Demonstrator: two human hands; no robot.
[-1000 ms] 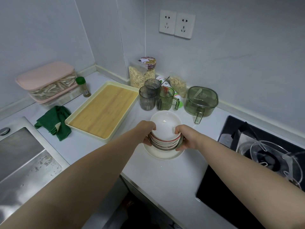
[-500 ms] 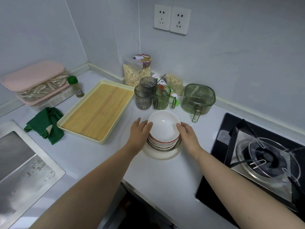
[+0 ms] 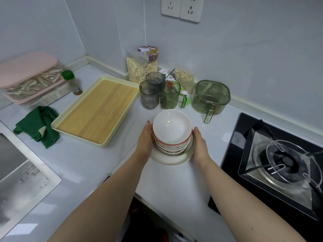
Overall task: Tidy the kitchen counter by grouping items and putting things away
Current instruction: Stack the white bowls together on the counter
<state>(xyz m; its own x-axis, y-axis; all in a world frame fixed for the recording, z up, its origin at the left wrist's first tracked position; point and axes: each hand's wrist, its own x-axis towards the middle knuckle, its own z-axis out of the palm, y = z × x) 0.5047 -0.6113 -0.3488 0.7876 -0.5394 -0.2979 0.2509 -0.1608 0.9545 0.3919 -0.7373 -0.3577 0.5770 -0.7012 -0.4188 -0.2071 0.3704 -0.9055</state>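
Bowls [image 3: 172, 131] stacked on white corner counter [image 3: 174, 186].
Left hand [image 3: 145, 138] and right hand [image 3: 200, 143], fingers straight, press their sides; tray [image 3: 97, 110] left, hob [image 3: 230, 159] right.

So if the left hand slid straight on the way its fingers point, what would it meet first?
Probably the grey ribbed cup. The left hand lies flat against the bowl stack, fingers pointing roughly at that cup. Only bare counter shows between, though depth is unclear.

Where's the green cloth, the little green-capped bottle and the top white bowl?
green cloth [image 3: 37, 125]: head view, middle of folds.
green-capped bottle [image 3: 73, 84]: head view, its body.
top white bowl [image 3: 172, 126]: head view, inside bottom.
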